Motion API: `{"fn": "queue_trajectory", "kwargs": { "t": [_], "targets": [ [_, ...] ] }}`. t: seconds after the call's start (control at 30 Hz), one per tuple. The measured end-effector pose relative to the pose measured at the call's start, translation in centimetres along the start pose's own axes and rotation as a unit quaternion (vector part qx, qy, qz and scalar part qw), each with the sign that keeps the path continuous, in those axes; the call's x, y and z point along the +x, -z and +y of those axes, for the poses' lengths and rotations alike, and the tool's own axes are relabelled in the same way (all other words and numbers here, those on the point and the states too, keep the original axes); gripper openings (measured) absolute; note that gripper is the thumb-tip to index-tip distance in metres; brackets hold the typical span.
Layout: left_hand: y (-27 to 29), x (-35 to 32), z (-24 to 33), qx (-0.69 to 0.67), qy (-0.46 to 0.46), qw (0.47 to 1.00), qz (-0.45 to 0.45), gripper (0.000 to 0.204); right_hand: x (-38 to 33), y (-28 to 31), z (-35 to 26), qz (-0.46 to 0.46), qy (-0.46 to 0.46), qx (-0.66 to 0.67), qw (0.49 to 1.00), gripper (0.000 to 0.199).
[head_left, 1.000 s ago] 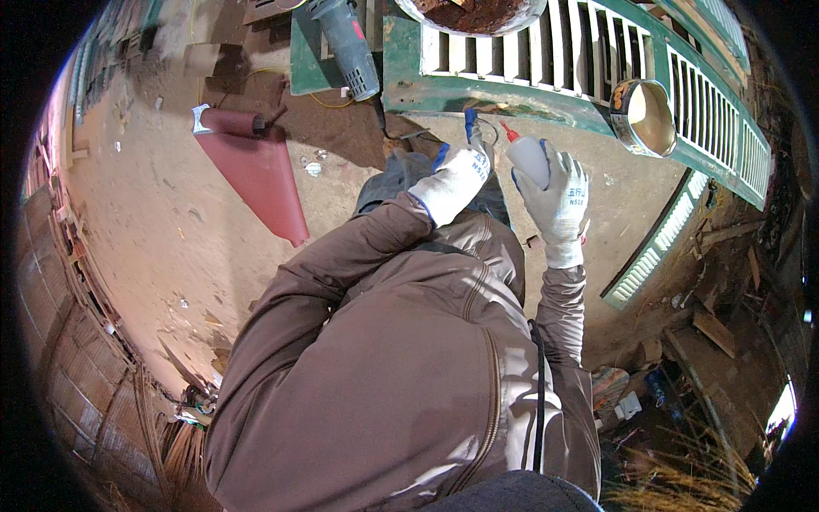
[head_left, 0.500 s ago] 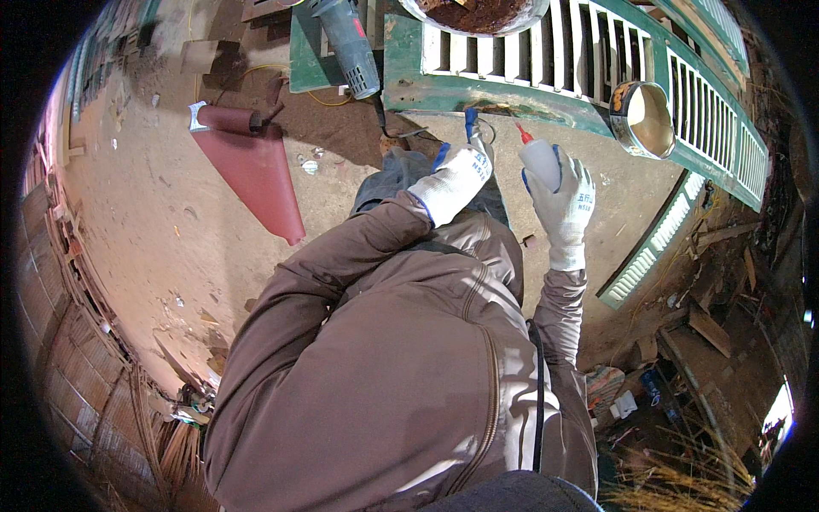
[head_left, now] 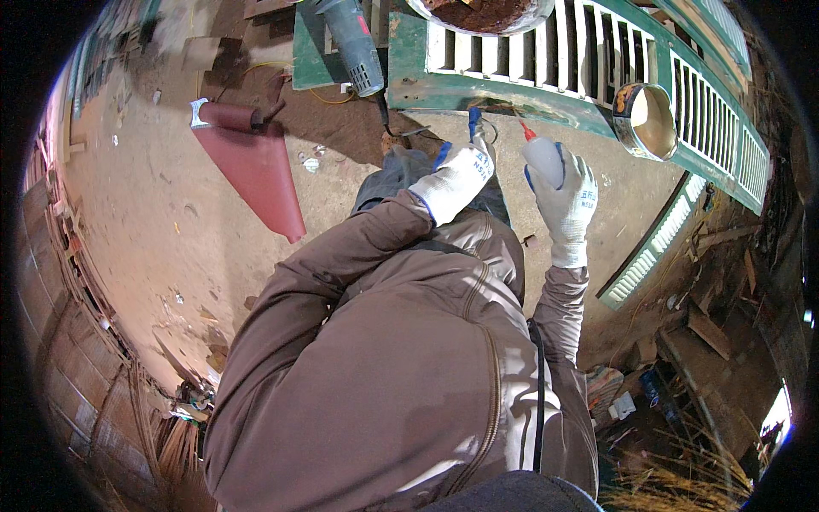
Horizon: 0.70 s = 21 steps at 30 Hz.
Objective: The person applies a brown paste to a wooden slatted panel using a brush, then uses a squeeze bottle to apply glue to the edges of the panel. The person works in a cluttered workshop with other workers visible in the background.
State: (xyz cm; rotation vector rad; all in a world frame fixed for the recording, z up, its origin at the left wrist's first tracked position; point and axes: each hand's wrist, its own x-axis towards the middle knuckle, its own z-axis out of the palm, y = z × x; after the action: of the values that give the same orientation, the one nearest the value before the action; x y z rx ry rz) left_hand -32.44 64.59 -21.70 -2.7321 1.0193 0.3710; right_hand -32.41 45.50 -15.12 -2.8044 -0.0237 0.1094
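Your right hand [head_left: 566,200], in a white knitted glove with blue on the palm side, is wrapped around a translucent white plastic bottle [head_left: 543,163] topped by a pointed red nozzle [head_left: 526,130]. You hold that bottle above the floor [head_left: 367,282], tilted so the nozzle leans up and to your left, near the closest edge of a long green louvred panel with white slats [head_left: 418,92]; whether the tip touches the panel cannot be told. Your left hand [head_left: 461,179], gloved alike, is in front of you over your grey-blue trousers [head_left: 388,183], well apart from the bottle. Its fingers are mostly hidden, so you cannot tell whether it grasps anything; a blue tip stands out ahead of it, beside a thin dark loop. To the right of the bottle, a round metal can with pale contents [head_left: 623,128] is at the panel's near edge, and a round container of reddish-brown material [head_left: 546,15] is over the slats farther away. On your left you have a grey corded power tool [head_left: 354,55] and a partly rolled dark-red sheet [head_left: 260,175].
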Motion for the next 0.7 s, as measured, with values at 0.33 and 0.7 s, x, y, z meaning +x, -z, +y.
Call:
{"fn": "queue_trajectory", "kwargs": {
  "t": [0.33, 0.7],
  "targets": [
    [0.7, -0.7, -0.5, 0.054, -0.003, 0.998, 0.017, 0.059, -0.3, -0.2, -0.8, -0.024, 0.022, 0.036, 0.999, 0.059],
    [0.9, -1.7, -1.0, 0.003, 0.032, 0.999, 0.044, 0.041, -0.2, -1.8, 0.5, -0.095, -0.154, 0.434, 0.883, 0.037]
  ]
}}
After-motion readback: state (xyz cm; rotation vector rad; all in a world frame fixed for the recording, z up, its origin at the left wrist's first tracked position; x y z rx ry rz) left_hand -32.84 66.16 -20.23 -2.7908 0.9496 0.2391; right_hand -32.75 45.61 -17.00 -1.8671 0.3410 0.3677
